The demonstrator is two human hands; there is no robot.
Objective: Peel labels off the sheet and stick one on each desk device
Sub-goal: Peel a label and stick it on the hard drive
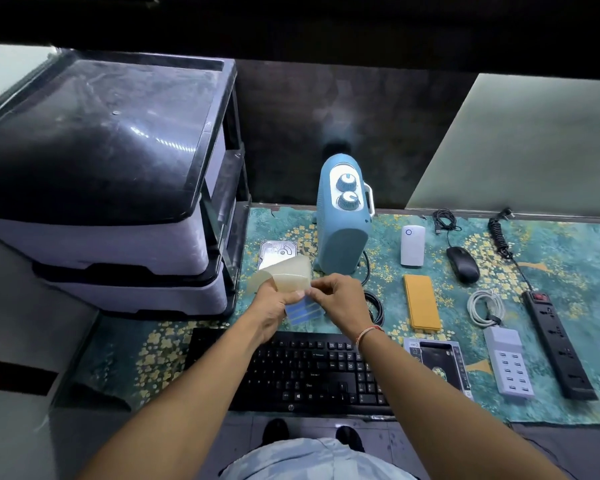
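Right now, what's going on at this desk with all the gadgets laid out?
A person is working on a label sheet above the keyboard. The left hand grips the sheet, its backing curled up, while the right hand pinches at a blue label. No label shows on the heater, mouse or power strip.

Both bare forearms extended forward, converging at centre. Left hand (274, 308) raised, fingers curled round the pale curled label sheet with blue strips (293, 284), thumb on top. Right hand (338, 299) just beside it, knuckles up, thumb and forefinger pinched at the sheet's edge. Hands nearly touching. Thin orange-and-white thread band (368, 333) round the right wrist. Wrists roughly level, elbows apart.
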